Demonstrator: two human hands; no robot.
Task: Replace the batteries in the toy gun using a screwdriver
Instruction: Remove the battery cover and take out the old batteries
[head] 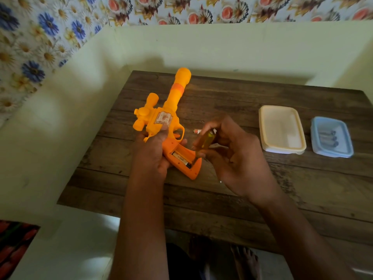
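Wood-grain tabletop [222, 209] occupies a corner of pale walls; floral wallpaper [40, 37] runs above them.

1. Right hand [232, 158]: the grip is closed, with the fingers curled round the amber handle of the screwdriver [205, 141]. The shaft slants down and left. Its tip sits at the lower end of the open battery compartment [182, 158]. Contact with the cell appears likely, but blur prevents confirmation.
2. Left hand [155, 156]: the grip is wrapped round the toy gun [161, 122] where the handle meets the body, and the thumb lies up against the body. The toy gun is at left centre of the tabletop, barrel pointing away, compartment facing up.
3. Compartment contents: one installed battery [181, 157]. Its print is too small to read.
4. Sticker [163, 118] on the gun body: worn, with no legible writing.
5. Loose battery [197, 131]: lies on the tabletop just beyond the right fingers, partly hidden.
6. Cream container [281, 128]: right of the hands, lid on, contents not visible.
7. Blue container [333, 154]: just beside the cream container, further right, uncovered. It holds spare batteries [329, 138] lying side by side; three ends are visible.
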